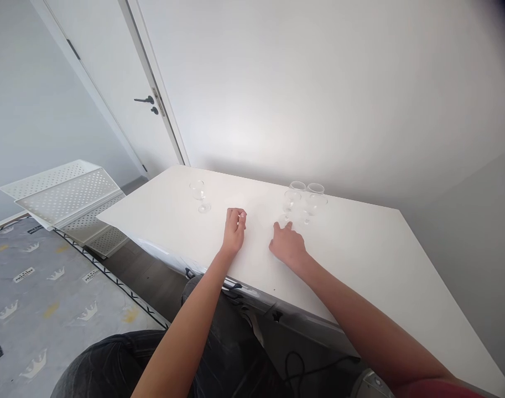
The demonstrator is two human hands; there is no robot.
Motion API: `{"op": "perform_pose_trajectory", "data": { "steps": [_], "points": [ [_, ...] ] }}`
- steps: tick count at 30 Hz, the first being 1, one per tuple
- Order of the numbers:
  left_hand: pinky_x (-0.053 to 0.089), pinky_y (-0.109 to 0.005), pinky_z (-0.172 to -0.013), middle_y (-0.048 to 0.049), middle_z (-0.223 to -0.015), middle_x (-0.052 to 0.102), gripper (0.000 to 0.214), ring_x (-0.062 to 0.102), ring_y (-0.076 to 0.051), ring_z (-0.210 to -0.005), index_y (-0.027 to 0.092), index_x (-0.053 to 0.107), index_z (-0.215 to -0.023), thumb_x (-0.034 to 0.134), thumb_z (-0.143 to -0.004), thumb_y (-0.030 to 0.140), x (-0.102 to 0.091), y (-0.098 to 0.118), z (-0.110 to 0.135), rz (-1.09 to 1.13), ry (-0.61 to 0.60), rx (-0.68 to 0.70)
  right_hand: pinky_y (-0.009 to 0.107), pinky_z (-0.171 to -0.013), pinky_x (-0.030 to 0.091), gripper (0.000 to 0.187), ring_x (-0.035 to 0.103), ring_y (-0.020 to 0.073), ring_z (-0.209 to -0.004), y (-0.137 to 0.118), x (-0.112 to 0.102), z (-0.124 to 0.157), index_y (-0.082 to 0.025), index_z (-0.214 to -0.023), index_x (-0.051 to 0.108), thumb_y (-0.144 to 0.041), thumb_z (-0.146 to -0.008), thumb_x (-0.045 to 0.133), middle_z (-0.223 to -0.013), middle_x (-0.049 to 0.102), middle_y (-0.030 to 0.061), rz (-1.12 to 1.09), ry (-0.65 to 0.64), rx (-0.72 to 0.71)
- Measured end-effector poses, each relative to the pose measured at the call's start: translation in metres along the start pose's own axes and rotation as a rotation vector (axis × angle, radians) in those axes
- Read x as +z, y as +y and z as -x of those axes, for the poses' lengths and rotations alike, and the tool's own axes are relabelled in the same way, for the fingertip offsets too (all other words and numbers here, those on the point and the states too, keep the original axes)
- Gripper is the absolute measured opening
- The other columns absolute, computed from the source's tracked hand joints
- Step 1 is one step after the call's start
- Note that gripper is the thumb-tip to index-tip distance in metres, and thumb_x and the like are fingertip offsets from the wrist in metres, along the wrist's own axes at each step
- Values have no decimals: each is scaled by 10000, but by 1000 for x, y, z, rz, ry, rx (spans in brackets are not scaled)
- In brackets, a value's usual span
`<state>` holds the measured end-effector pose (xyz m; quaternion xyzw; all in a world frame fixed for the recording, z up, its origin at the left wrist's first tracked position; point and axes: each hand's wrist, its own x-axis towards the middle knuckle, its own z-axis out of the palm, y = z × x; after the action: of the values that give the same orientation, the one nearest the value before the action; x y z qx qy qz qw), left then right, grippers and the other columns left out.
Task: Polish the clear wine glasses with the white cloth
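Just left of the table's middle is my left hand (234, 231), its fingers curled in toward the thumb. I see nothing held in it. My right hand (288, 244) is low over the table, with two fingers pointing forward and apart. Those fingertips reach the foot of the nearest clear stemmed glass (292, 200), and hide part of it; whether they touch it I cannot tell. Beside and behind that glass, several more stand upright close together, including a front right glass (314, 205). A single stemmed glass (198, 190) stands apart, beyond my left hand to the left.
The white table (360, 265) runs along a white wall. On the left are a perforated white metal rack (69, 188) and a patterned mattress (48, 298). A door with a dark handle (144, 100) is behind. Below the table's front edge lies a black cable (314, 370).
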<state>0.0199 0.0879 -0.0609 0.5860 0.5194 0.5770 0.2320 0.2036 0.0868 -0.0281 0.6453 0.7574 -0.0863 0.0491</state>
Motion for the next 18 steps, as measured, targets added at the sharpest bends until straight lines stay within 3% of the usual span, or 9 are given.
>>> {"op": "perform_pose_trajectory", "data": {
  "steps": [4,10,18],
  "points": [
    [479,-289,-602,-53,-1086,483,367,533,-100,-696,217,581,-997,367,-1096,498,0,-1,0,9,-1,-18,409,-761,541,630,763,343,-945,2,0,-3,-96,-1571,390,-242,-962,459,-1610,279,413,-28,9,-6],
    [467,-285,-575,-60,-1099,482,381,532,-105,-702,218,591,-993,368,-1093,511,0,-1,0,18,-8,-28,393,-734,530,720,764,345,-941,3,2,-5,-79,-1647,255,-245,-971,437,-1583,300,443,-26,25,27],
    [474,-296,-589,-56,-1075,475,385,522,-108,-682,221,594,-988,360,-1094,507,0,-2,0,15,-7,-24,361,-659,517,693,756,293,-827,5,0,-1,-46,-1621,302,-244,-972,446,-1568,322,449,19,33,33]
  ]
}}
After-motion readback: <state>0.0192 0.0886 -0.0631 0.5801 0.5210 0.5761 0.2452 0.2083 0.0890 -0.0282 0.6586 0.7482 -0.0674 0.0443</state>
